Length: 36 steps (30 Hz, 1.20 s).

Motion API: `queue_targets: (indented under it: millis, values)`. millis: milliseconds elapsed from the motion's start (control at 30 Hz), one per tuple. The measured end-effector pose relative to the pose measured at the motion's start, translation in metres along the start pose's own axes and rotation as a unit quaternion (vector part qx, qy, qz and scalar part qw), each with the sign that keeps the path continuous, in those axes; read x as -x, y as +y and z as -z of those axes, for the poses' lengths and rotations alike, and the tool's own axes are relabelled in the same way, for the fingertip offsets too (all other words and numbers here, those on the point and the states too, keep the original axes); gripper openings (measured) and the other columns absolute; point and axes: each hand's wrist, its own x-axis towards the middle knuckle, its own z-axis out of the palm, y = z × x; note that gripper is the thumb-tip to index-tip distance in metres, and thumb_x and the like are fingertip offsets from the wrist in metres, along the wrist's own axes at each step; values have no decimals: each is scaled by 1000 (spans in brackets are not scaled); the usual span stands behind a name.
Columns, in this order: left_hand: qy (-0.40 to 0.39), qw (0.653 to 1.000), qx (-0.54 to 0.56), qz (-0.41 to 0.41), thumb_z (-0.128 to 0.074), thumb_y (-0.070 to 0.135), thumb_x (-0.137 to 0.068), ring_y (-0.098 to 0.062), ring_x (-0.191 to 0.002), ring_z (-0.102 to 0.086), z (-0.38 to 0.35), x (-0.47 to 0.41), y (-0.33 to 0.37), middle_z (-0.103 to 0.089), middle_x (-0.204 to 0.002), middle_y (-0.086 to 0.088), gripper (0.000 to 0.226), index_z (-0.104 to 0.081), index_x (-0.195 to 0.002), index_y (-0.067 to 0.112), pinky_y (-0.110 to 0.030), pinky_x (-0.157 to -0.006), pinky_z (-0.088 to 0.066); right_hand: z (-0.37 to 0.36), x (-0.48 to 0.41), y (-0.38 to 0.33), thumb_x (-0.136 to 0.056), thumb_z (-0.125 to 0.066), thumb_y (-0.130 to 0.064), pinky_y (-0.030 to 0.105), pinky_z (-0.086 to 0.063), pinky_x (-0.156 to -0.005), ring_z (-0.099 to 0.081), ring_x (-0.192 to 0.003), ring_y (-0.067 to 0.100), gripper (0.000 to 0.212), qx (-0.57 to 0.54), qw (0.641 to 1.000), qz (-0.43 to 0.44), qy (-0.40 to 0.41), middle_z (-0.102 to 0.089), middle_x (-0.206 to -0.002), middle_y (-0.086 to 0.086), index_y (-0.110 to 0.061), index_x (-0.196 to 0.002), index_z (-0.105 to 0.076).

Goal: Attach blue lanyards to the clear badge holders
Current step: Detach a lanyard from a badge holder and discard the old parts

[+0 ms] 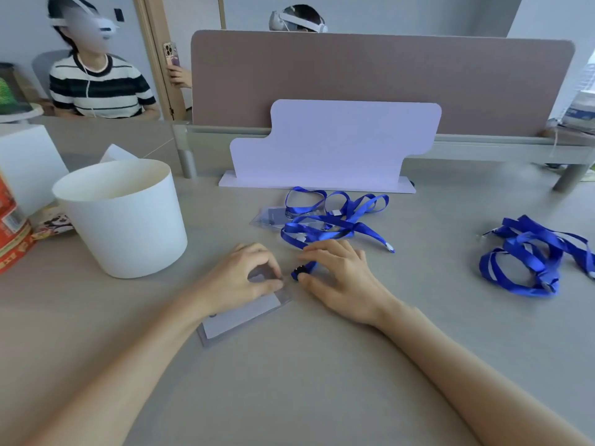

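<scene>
A clear badge holder (242, 317) with a white card inside lies flat on the grey desk, just below my hands. My left hand (240, 278) pinches its top edge. My right hand (341, 278) grips the black clip end of a blue lanyard (335, 225), held right beside the holder's top. That lanyard's strap trails back into a tangle in the middle of the desk. More clear badge holders (273, 217) lie under the tangle. A second heap of blue lanyards (531, 255) rests at the right.
A large white bucket (124, 217) stands to the left of my hands. Red snack packets (14, 233) sit at the far left edge. A white shaped board (328, 143) stands behind the lanyards, in front of a brown desk divider (380, 75). Two people with headsets sit beyond.
</scene>
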Motion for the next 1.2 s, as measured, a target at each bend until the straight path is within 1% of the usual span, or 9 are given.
queue_targets:
  millis: [233,400,500,667,767,867,1000,1100,1200]
  values:
    - [46,997,13,-55,-69,25,-79,-2,-99,-54,-4,4,6,-66,-97,16,5,-66,-83,26,-14,-88,-39,-6,-2,0,-85,-60,-42,27,-27,-94,-51,-104,5,17,7,999,31,4,-61,-95,-17,-35,-98,-68]
    - [79,994,7,-68,-67,23,-75,-2,-100,-57,-2,8,18,-66,-102,15,8,-64,-83,21,-16,-90,-41,-2,9,-5,-83,-60,-40,15,-24,-93,-45,-86,8,17,-29,999,15,24,-55,-73,-21,-31,-92,-71]
    - [80,993,-16,-81,-64,38,-77,-6,-93,-56,0,11,22,-65,-96,15,13,-63,-84,27,-31,-83,-48,2,12,-10,-83,-58,-38,15,-25,-91,-46,-85,9,15,-47,998,9,43,-60,-73,-13,-29,-87,-69]
    - [73,993,-35,-86,-56,55,-82,-5,-95,-52,4,12,26,-60,-97,18,27,-69,-86,31,-35,-82,-47,6,15,-15,-83,-62,-31,22,-28,-87,-48,-86,10,8,-56,996,20,63,-60,-73,-12,-29,-85,-69]
    - [84,993,-46,-74,-53,55,-82,-5,-93,-51,4,13,30,-60,-95,17,28,-68,-84,31,-36,-79,-48,7,16,-16,-82,-65,-26,24,-29,-85,-48,-84,8,4,-48,995,34,77,-58,-71,-15,-29,-83,-68]
    - [139,985,-81,-54,-52,52,-83,-5,-88,-52,0,13,39,-60,-89,15,29,-67,-77,28,-34,-71,-48,8,16,-16,-81,-67,-22,25,-34,-82,-50,-78,9,3,-49,993,41,96,-57,-69,-14,-23,-78,-66]
    - [202,970,-117,-66,-59,38,-86,-9,-82,-55,0,13,48,-60,-84,13,23,-66,-71,21,-26,-64,-43,9,16,-20,-84,-69,-15,14,-38,-67,-50,-66,11,11,-100,990,19,97,-54,-64,-9,-15,-75,-63]
    - [197,972,-108,-72,-64,39,-85,-4,-84,-54,7,17,49,-59,-96,15,14,-65,-89,26,-28,-65,-46,10,17,-21,-87,-67,-13,18,-40,-58,-49,-60,16,11,-152,984,-22,85,-57,-64,-3,-14,-78,-62]
    - [151,983,-103,-28,-67,51,-80,4,-84,-42,13,20,48,-55,-111,22,58,-44,-130,34,-21,-68,-35,12,16,-19,-90,-63,-14,32,-40,-55,-43,-57,26,11,-186,972,-67,125,-57,-64,5,-11,-81,-58]
